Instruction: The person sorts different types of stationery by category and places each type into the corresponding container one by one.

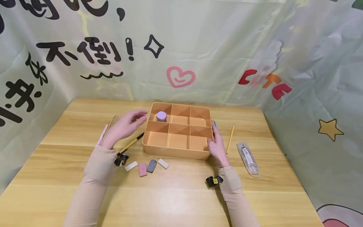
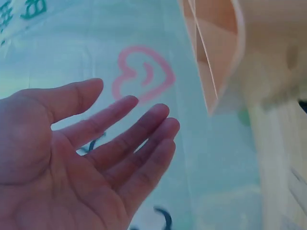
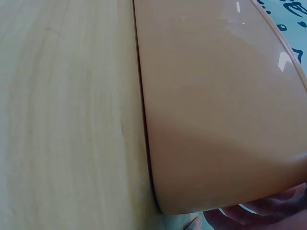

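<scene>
An orange organizer box (image 1: 178, 153) with several compartments sits on the table; a small purple round item (image 1: 161, 116) is in its back left compartment. My right hand (image 1: 217, 146) grips the box's right wall, its thumb at the rim and its fingers outside. In the right wrist view the box wall (image 3: 220, 105) fills much of the picture, and only part of the right hand (image 3: 264, 213) shows at the lower right. To the left of the box, my left hand (image 1: 124, 126) is raised with relaxed fingers, apart from it. The left wrist view shows that palm (image 2: 91, 158) holding nothing.
Before the box lie a white eraser (image 1: 131, 166), a pink eraser (image 1: 142, 169), a grey oval piece (image 1: 151, 166) and another white eraser (image 1: 163, 163). A black-and-yellow stick (image 1: 131, 143) and pink pen (image 1: 102, 134) lie left; a pencil (image 1: 231, 138) and clear-cased item (image 1: 248, 159) right.
</scene>
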A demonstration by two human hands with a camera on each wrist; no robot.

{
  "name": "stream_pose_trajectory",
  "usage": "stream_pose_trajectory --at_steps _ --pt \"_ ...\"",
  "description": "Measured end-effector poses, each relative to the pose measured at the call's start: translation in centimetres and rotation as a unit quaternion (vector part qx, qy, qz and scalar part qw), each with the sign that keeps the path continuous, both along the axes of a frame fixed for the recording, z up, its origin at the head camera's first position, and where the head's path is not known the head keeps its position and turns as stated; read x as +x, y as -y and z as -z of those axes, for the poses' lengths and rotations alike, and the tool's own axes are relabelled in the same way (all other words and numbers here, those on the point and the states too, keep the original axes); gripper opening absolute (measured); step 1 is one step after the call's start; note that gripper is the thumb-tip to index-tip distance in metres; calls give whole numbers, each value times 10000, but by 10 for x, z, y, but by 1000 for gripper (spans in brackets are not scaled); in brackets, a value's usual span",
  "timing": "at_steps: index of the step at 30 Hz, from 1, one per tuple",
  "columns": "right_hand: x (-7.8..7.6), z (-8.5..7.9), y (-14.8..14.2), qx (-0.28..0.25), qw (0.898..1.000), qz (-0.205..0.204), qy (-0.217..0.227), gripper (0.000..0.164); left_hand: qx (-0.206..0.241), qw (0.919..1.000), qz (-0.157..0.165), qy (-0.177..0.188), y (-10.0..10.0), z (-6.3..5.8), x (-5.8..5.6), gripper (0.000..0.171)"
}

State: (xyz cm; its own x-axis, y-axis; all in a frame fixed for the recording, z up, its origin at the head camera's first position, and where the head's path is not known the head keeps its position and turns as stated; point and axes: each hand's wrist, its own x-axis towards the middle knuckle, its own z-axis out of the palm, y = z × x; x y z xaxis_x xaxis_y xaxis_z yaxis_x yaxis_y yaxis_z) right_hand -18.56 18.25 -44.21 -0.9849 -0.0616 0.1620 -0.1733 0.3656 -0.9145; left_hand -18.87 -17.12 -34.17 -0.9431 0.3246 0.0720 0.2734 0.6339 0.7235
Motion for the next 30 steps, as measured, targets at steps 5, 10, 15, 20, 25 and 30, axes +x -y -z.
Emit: stream_pose_trajectory --at_steps 5,10,15,20,25,30 --pt "0 -2 1 -43 10000 18 9 79 -526 9971 -547 34 29 11 19 44" --pt "-1 -1 1 -28 10000 15 -20 79 -1338 9881 -617 442 55 28 27 40" --pt "-1 0 1 43 10000 50 -66 77 -1547 9847 -498 622 64 49 29 26" --pt "-1 2 1 110 9999 70 -67 77 -1402 9864 -448 728 64 63 30 19" --pt "1 2 1 -41 10000 52 -56 78 -1421 9849 -503 848 66 67 29 19" --pt "0 3 2 -44 9999 52 -87 78 -1454 9842 -504 870 68 70 27 16"
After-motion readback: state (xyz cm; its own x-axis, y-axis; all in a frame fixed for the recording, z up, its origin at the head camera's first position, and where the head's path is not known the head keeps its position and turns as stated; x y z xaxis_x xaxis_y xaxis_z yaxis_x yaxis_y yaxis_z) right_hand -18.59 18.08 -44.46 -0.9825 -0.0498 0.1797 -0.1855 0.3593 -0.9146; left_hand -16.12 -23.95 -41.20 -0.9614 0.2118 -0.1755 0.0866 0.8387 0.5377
